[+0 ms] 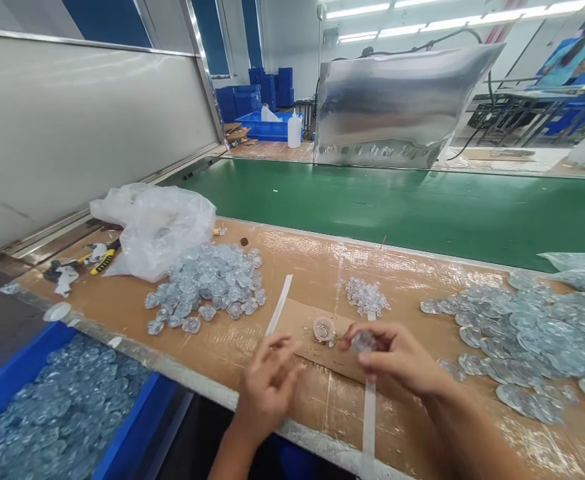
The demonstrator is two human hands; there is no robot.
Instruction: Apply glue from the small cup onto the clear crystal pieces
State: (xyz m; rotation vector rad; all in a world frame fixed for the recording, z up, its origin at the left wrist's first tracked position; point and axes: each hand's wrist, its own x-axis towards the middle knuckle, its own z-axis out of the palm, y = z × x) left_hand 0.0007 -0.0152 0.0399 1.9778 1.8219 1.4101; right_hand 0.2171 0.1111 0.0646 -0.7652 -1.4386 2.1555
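Observation:
My right hand (397, 360) is closed around a small clear plastic piece (363, 342), held just above the cardboard-covered bench (292, 280). My left hand (267, 377) hovers close beside it with fingers curled in a pinch; what they hold is too small to make out. A small round cap (324, 329) lies on the bench between and just beyond the hands. A little heap of tiny clear parts (366, 296) sits farther back.
A pile of clear suction-cup-like pieces (207, 283) lies left by a crumpled plastic bag (155, 227). Larger clear discs (532, 340) spread at right. A blue bin (122, 447) of clear pieces stands lower left. Behind runs a green conveyor belt (422, 207) with a silver foil bag (397, 107).

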